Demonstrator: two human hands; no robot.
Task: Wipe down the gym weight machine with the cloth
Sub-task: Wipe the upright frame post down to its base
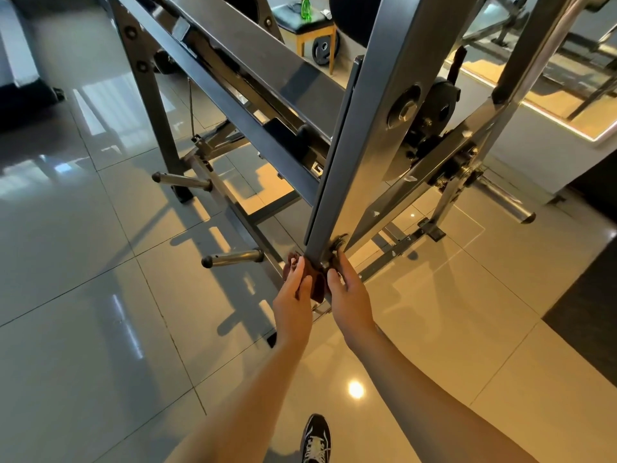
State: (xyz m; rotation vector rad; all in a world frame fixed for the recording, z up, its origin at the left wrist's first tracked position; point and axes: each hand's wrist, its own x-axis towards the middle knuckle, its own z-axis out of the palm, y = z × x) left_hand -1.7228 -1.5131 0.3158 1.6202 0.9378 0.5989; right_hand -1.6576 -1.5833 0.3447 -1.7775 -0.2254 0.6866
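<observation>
The grey steel weight machine [364, 135] fills the upper middle, one thick upright beam slanting down to a bolted foot joint near the floor. A dark brown cloth [317, 285] is bunched around the bottom of that beam. My left hand [293, 299] presses the cloth against the beam's left side, fingers around the cloth's edge. On the right side of the joint my right hand [347, 292] holds the cloth's other end, fingers reaching up by the bolt. Most of the cloth is hidden between my hands and the beam.
Chrome plate pegs [233, 257] [182, 180] stick out of the low frame to the left. Another chrome peg [507, 203] juts out at the right. A stool [309, 25] with a green bottle [306, 7] stands behind. Glossy tiled floor; my shoe [315, 439] is below.
</observation>
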